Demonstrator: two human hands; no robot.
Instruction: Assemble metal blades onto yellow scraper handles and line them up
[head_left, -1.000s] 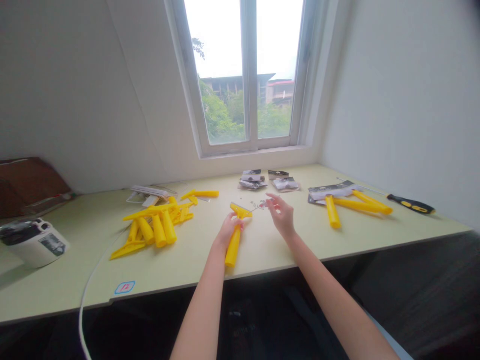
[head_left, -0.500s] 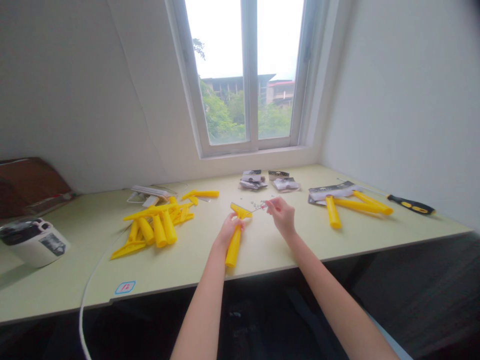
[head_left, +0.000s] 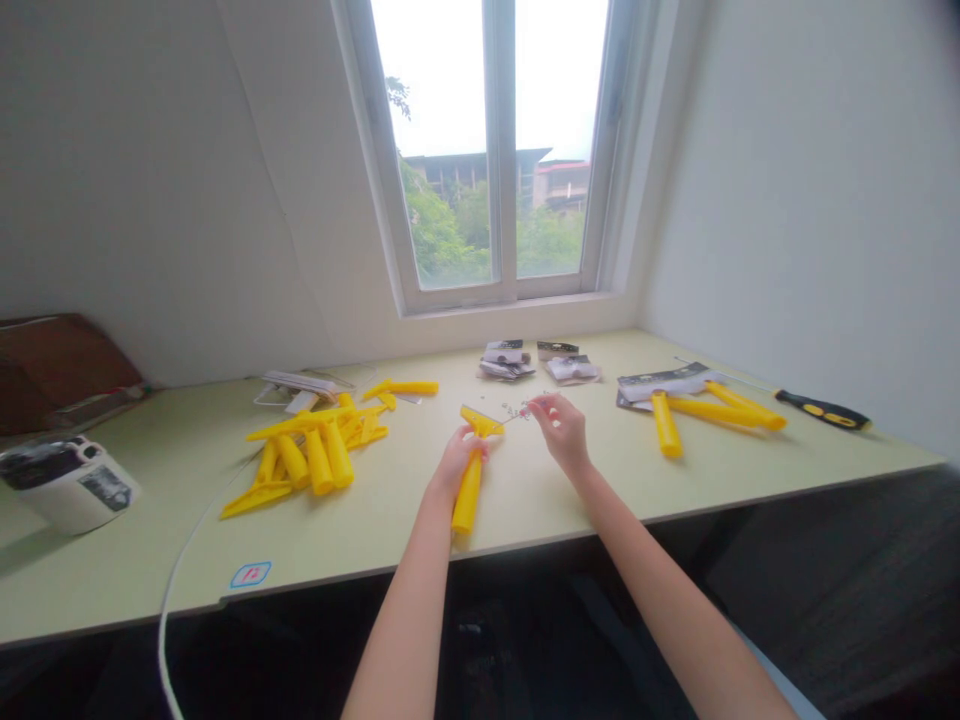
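Note:
My left hand [head_left: 459, 462] is wrapped round the neck of a yellow scraper-like tool [head_left: 467, 495], whose wide head points away from me and whose handle reaches toward the table's front edge. My right hand [head_left: 561, 430] pinches a thin metal rod [head_left: 514, 421]; the rod's tip meets the right side of the tool's head. Small metal pieces [head_left: 514, 410] lie scattered just behind, between the two hands. Whatever part of the rod is inside my right fingers is hidden.
Yellow parts [head_left: 319, 455] are heaped at left, beside a white cable and a mug [head_left: 71, 485]. Packets [head_left: 506, 362] lie near the window. At right are more yellow tools [head_left: 666, 425] and a black-and-yellow screwdriver [head_left: 821, 410].
The fingers of my right hand have shifted slightly round the rod, and its tip has moved a little left against the tool's head. My left hand keeps its hold.

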